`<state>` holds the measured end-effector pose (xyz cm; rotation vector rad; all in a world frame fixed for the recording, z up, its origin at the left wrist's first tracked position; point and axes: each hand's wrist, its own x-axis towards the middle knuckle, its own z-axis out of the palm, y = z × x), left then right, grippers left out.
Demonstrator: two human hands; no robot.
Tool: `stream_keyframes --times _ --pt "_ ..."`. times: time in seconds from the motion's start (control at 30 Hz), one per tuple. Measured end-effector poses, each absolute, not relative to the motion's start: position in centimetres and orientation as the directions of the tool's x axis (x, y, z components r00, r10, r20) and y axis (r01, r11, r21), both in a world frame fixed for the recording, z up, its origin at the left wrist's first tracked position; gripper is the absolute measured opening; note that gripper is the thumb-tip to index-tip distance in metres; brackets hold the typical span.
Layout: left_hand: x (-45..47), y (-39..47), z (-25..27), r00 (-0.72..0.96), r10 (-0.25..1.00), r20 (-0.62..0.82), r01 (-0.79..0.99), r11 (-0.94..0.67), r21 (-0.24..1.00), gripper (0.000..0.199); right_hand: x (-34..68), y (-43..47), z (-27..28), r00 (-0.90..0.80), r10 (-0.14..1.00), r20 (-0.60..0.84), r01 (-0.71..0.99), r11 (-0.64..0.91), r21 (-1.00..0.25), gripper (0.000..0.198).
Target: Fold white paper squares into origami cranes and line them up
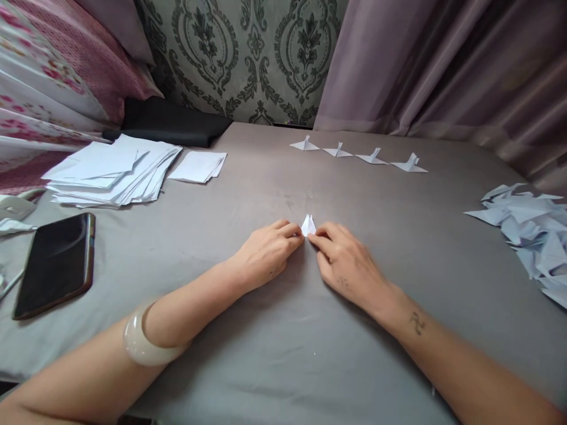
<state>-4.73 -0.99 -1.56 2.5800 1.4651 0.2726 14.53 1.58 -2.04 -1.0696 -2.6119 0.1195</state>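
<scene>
A small piece of folded white paper (pixel 308 225) stands between my two hands, its two narrow points facing away from me. My left hand (pixel 272 251) is closed, fingers curled, pinching the paper's left lower edge. From the other side my right hand (pixel 343 260) grips the lower right edge between thumb and fingers. Part of the paper is hidden behind my fingertips. Beyond the hands, several folded paper cranes (pixel 339 150) sit in a row on the grey cloth (pixel 248 183).
At the left lie a large stack of white paper sheets (pixel 110 174), a smaller stack (pixel 198 167) and a phone (pixel 57 262). A heap of folded white paper pieces (pixel 540 230) is at the right edge. Black fabric (pixel 172 121) and a purple curtain (pixel 398 65) border the back.
</scene>
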Motion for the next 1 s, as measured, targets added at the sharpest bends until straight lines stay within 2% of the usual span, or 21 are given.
stream_keyframes --times 0.07,0.13,0.33,0.4,0.47,0.57,0.6,0.7,0.8,1.0 --pt "-5.0 -0.9 -1.7 0.479 0.869 0.121 0.828 -0.493 0.267 0.038 14.9 1.8 -2.2 -0.64 0.711 0.29 0.655 0.703 -0.277 0.033" --pt "-5.3 -0.9 -1.9 0.474 0.866 0.159 0.814 -0.499 0.297 0.037 15.1 2.0 -2.4 -0.619 0.721 0.311 0.655 0.692 -0.303 0.033" --pt "-5.5 -0.6 -2.1 0.53 0.827 0.187 0.78 -0.562 0.276 0.036 14.8 2.0 -2.2 -0.653 0.692 0.307 0.666 0.718 -0.201 0.028" --pt "-5.4 -0.3 -2.2 0.498 0.836 0.231 0.771 -0.548 0.325 0.034 14.8 2.1 -2.2 -0.65 0.696 0.307 0.667 0.715 -0.208 0.027" --pt "-5.2 0.0 -2.3 0.413 0.865 0.284 0.754 -0.5 0.426 0.031 14.9 2.4 -2.5 -0.61 0.719 0.333 0.661 0.694 -0.286 0.026" --pt "-5.1 0.4 -2.4 0.248 0.927 0.282 0.731 -0.37 0.573 0.018 15.0 3.1 -2.9 -0.492 0.78 0.386 0.609 0.626 -0.488 0.026" --pt "-5.0 0.5 -2.4 0.204 0.941 0.27 0.729 -0.33 0.6 0.014 15.0 3.3 -3.0 -0.449 0.803 0.391 0.591 0.596 -0.545 0.024" --pt "-4.9 0.6 -2.5 0.164 0.956 0.245 0.731 -0.285 0.62 0.02 15.0 3.7 -3.3 -0.351 0.866 0.357 0.564 0.5 -0.657 0.021" --pt "-4.9 0.7 -2.7 0.187 0.959 0.215 0.72 -0.283 0.634 0.016 14.8 3.8 -3.3 -0.352 0.89 0.29 0.556 0.448 -0.7 0.02" --pt "-5.1 1.0 -2.9 0.198 0.959 0.202 0.658 -0.283 0.698 0.012 14.7 4.1 -3.5 -0.384 0.901 0.204 0.576 0.406 -0.71 0.019"
